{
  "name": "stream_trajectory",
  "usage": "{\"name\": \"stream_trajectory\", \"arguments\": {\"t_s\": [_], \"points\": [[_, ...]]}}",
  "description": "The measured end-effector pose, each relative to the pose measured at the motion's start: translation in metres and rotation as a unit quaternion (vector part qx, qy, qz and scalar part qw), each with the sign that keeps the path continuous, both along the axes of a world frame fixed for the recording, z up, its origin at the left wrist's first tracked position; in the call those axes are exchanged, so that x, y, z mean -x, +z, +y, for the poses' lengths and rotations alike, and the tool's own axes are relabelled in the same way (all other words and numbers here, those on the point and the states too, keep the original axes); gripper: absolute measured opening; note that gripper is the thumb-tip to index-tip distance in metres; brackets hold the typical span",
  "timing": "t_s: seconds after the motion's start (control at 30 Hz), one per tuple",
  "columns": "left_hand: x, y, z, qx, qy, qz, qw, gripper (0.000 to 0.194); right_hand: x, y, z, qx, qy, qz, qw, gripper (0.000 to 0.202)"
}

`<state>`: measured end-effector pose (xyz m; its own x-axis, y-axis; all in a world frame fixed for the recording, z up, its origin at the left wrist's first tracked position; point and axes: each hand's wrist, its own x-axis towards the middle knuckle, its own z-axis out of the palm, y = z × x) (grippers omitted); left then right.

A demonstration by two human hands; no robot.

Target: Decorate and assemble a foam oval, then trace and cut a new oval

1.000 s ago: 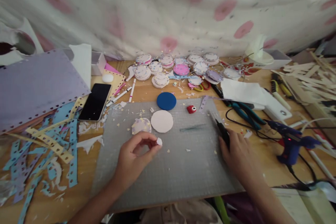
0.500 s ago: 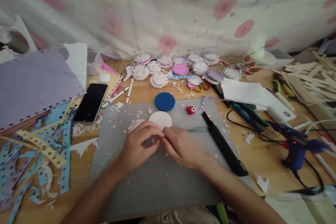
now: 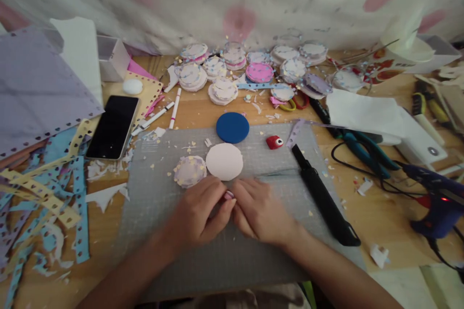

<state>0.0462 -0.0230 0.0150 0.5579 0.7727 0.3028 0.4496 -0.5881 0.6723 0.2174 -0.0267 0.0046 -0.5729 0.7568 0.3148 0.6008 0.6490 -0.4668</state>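
Note:
My left hand (image 3: 203, 210) and my right hand (image 3: 255, 208) meet over the grey cutting mat (image 3: 213, 265), fingertips close together. A small pinkish piece (image 3: 229, 195) shows between them, pinched by the left thumb and forefinger; its kind is too small to tell. The right fingers are curled closed against it, and what they grip is hidden. Just beyond the knuckles lies a plain white paper disc (image 3: 224, 161). Left of it is a pale scalloped disc (image 3: 190, 171) with light yellow bits on it. Farther back sits a blue round disc (image 3: 232, 127).
Right of my hands lie a black cutter (image 3: 326, 203), a red craft punch (image 3: 274, 142), teal pliers (image 3: 366, 152) and a blue glue gun (image 3: 438, 198) with its cord. A phone (image 3: 113, 128) and paper strips (image 3: 80, 207) are left. Several decorated discs (image 3: 259, 72) line the back.
The camera view has shifted. Both hands have drawn back toward my body, still together, so the white disc and the scalloped disc show more fully.

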Motion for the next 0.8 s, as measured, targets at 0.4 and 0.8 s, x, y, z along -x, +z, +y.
{"name": "stream_trajectory", "arguments": {"t_s": [0.4,0.8], "points": [[-0.002,-0.001,0.000,-0.178,0.019,0.125,0.976,0.020,0.004,-0.002,-0.007,0.009,-0.003,0.017,1.000,0.020],[-0.003,-0.003,-0.002,0.001,-0.056,0.061,0.997,0.020,0.009,-0.001,-0.015,0.133,-0.006,0.103,0.986,0.013]]}}
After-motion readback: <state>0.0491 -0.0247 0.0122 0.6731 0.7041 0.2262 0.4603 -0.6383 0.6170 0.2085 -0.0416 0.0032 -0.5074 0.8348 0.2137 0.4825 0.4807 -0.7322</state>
